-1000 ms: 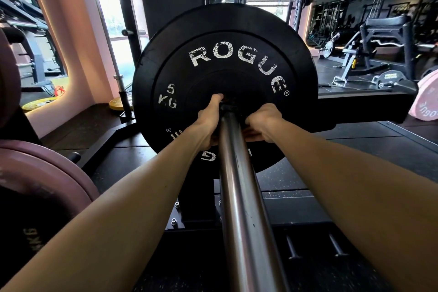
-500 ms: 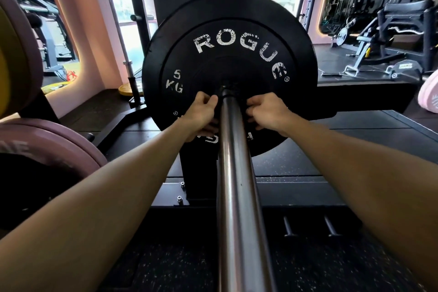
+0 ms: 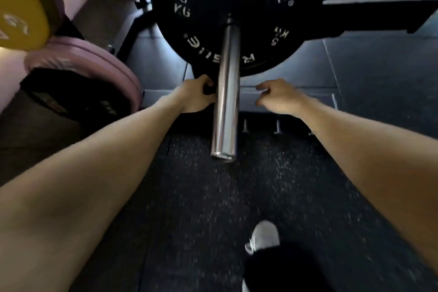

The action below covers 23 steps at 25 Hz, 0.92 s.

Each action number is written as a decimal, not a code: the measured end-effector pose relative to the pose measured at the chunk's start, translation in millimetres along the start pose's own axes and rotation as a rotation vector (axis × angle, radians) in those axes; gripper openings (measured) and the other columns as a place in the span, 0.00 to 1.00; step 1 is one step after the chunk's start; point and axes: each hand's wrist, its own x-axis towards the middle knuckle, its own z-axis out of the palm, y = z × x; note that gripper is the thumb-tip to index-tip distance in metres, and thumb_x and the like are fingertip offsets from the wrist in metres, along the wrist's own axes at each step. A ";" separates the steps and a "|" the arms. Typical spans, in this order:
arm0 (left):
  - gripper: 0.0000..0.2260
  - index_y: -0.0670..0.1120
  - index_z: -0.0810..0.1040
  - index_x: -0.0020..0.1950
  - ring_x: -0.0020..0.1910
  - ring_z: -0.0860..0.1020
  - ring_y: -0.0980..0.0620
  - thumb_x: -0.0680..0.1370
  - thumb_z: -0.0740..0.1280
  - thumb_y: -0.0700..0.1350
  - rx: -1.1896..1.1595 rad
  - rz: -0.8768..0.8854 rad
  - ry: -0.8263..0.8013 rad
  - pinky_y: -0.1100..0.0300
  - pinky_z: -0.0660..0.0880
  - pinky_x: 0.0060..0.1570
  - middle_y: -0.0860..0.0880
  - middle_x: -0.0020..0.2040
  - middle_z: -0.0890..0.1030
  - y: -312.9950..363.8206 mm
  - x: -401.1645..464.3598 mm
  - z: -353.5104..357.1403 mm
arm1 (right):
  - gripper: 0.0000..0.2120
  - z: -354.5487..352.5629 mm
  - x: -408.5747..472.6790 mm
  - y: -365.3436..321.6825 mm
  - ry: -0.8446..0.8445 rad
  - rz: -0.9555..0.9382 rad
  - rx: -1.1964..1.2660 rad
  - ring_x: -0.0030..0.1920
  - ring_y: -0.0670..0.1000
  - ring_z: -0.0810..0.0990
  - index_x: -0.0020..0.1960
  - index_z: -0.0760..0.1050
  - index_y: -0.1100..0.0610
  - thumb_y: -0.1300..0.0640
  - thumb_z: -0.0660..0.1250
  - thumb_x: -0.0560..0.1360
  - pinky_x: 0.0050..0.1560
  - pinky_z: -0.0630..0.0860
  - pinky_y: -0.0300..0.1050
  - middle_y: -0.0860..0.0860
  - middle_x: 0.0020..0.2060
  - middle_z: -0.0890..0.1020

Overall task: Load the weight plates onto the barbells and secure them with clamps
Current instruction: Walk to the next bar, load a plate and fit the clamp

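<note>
Hanging on either side of the barbell sleeve (image 3: pixel 226 92), the two hands had no grip on the black plate (image 3: pixel 237 14), which sat well up the sleeve beyond the fingertips. The left hand (image 3: pixel 193 97) had its fingers curled against something dark beside the steel, though blur hid whether they held it. The right hand (image 3: pixel 277 97) hung loosely curled, holding nothing. The plate looked loaded; no clamp was plainly visible, so clamping probably came next.

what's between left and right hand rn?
Head view: the chrome barbell sleeve runs between the left hand and right hand.
</note>
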 end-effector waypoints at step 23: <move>0.28 0.50 0.69 0.72 0.68 0.71 0.41 0.76 0.68 0.61 0.097 -0.345 -0.684 0.47 0.69 0.66 0.42 0.71 0.72 76.5 -284.1 -45.8 | 0.32 -68.9 -309.9 17.3 -0.563 0.409 -0.018 0.70 0.57 0.70 0.73 0.67 0.46 0.41 0.70 0.72 0.70 0.60 0.58 0.51 0.69 0.74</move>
